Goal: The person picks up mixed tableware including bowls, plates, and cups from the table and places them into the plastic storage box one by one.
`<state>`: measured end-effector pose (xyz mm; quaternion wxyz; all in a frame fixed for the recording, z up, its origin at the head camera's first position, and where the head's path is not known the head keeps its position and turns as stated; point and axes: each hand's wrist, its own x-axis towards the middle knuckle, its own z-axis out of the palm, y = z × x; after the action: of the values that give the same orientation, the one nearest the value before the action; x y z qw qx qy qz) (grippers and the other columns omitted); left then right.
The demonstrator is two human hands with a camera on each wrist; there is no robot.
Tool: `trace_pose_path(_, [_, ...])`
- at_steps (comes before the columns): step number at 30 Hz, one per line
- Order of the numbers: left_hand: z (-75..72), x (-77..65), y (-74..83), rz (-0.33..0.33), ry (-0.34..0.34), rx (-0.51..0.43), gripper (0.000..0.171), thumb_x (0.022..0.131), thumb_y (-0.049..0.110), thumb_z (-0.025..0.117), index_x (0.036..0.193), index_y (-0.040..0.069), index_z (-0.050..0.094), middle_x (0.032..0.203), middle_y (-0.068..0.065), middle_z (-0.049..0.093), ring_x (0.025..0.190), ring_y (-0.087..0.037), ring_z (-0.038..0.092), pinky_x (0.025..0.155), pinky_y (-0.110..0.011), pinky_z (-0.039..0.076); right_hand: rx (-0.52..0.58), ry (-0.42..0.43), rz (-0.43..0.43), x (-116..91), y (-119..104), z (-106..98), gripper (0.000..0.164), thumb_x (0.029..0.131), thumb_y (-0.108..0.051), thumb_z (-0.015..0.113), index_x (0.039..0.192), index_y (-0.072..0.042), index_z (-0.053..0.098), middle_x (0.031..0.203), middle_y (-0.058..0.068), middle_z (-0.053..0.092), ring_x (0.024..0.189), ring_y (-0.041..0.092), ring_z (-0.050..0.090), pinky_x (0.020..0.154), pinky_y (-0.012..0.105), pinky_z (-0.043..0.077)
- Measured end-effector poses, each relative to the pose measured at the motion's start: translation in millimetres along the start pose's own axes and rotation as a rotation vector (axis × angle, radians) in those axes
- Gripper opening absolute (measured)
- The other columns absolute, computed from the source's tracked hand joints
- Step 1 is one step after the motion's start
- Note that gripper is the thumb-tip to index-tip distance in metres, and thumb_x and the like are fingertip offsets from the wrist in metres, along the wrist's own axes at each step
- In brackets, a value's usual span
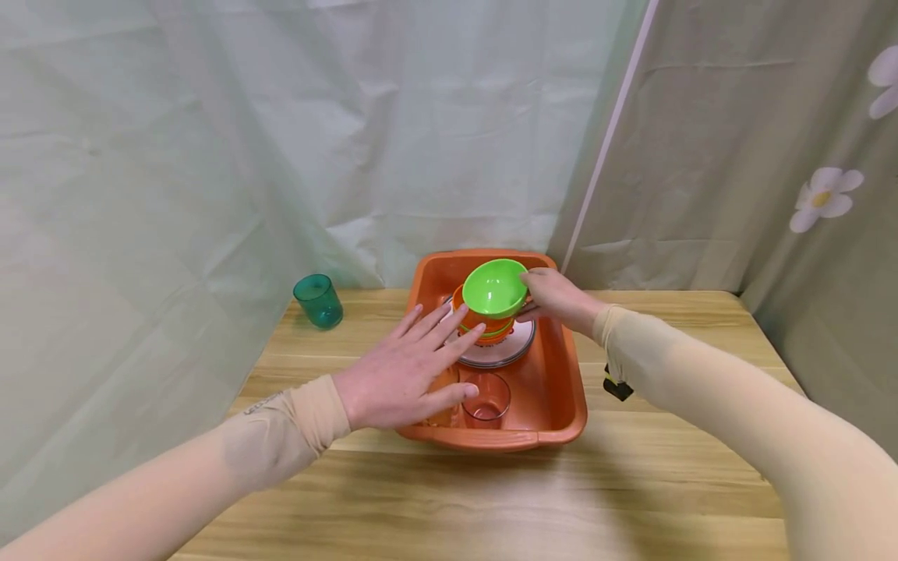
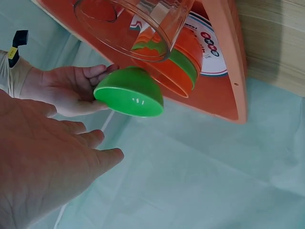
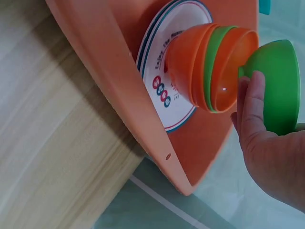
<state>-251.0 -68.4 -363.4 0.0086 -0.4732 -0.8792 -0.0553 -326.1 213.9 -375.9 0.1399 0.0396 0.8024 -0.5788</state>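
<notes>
My right hand [image 1: 557, 299] grips a green bowl [image 1: 495, 288] by its right side, thumb at the rim and fingers underneath. The bowl is tilted, just above a nested stack of orange and green bowls [image 3: 190, 64]. That stack sits on white printed plates [image 3: 167, 102] inside an orange plastic basin [image 1: 570, 389]. My left hand [image 1: 403, 375] hovers over the basin's near left part with fingers straight and spread, holding nothing. Under and beside it are a clear reddish-looking glass [image 1: 487, 399] and an orange item [image 1: 443, 397], partly hidden by the hand.
A teal cup [image 1: 319, 301] stands on the wooden table [image 1: 491, 499] at the back left, outside the basin. Pale curtains [image 1: 351, 140] hang behind the table and along its sides.
</notes>
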Motion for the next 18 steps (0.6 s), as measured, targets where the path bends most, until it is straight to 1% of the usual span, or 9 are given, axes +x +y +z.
trace_pose_path(3, [0.9,0.0,-0.1,0.002,0.0,0.009,0.08,0.102,0.072,0.024,0.165,0.021,0.021,0.171,-0.006,0.001,0.156,-0.028,-0.003,0.125,-0.053,0.002,-0.05,0.016,0.0,5.6,1.6,1.9,0.048,0.113,-0.022,0.028,0.144,0.012,0.041,0.128,0.028,0.055,0.101,0.037,0.069,0.094,0.049,0.056])
trace_pose_path(8, [2.2,0.0,-0.6,0.0,0.002,0.011,0.08,0.103,0.071,0.024,0.165,0.022,0.021,0.171,-0.005,0.0,0.157,-0.026,-0.003,0.125,-0.053,0.003,-0.101,0.051,-0.019,11.2,3.5,5.1,0.046,0.111,-0.018,0.027,0.138,0.014,0.044,0.12,0.029,0.056,0.088,0.034,0.07,0.087,0.047,0.059])
trace_pose_path(12, [2.5,-0.4,-1.1,-0.002,0.0,0.006,0.08,0.103,0.071,0.025,0.165,0.021,0.02,0.171,-0.005,0.0,0.156,-0.025,-0.004,0.125,-0.053,0.003,-0.134,0.057,-0.022,15.6,6.7,7.7,0.045,0.109,-0.015,0.027,0.137,0.016,0.044,0.117,0.03,0.057,0.085,0.036,0.071,0.082,0.046,0.061])
trace_pose_path(15, [2.7,-0.8,-1.1,0.002,0.002,0.001,0.08,0.103,0.071,0.025,0.165,0.02,0.02,0.171,-0.005,0.0,0.156,-0.024,-0.005,0.125,-0.053,0.003,-0.126,0.045,-0.009,18.4,9.4,9.4,0.045,0.108,-0.012,0.027,0.138,0.017,0.043,0.121,0.033,0.056,0.088,0.038,0.072,0.081,0.044,0.061])
trace_pose_path(16, [2.8,-0.8,-1.1,0.005,0.004,0.001,0.08,0.103,0.07,0.025,0.165,0.02,0.02,0.171,-0.005,0.0,0.156,-0.024,-0.005,0.125,-0.053,0.003,-0.126,0.046,-0.005,18.9,10.2,9.7,0.045,0.107,-0.011,0.027,0.14,0.017,0.041,0.124,0.033,0.055,0.089,0.039,0.072,0.08,0.043,0.061])
trace_pose_path(18, [3.1,-0.8,-0.8,0.009,0.009,0.001,0.08,0.103,0.07,0.025,0.165,0.02,0.021,0.171,-0.006,0.0,0.156,-0.024,-0.005,0.125,-0.053,0.003,-0.135,0.056,-0.005,19.9,11.5,9.6,0.047,0.107,-0.009,0.029,0.146,0.015,0.036,0.136,0.034,0.05,0.09,0.04,0.071,0.078,0.041,0.062])
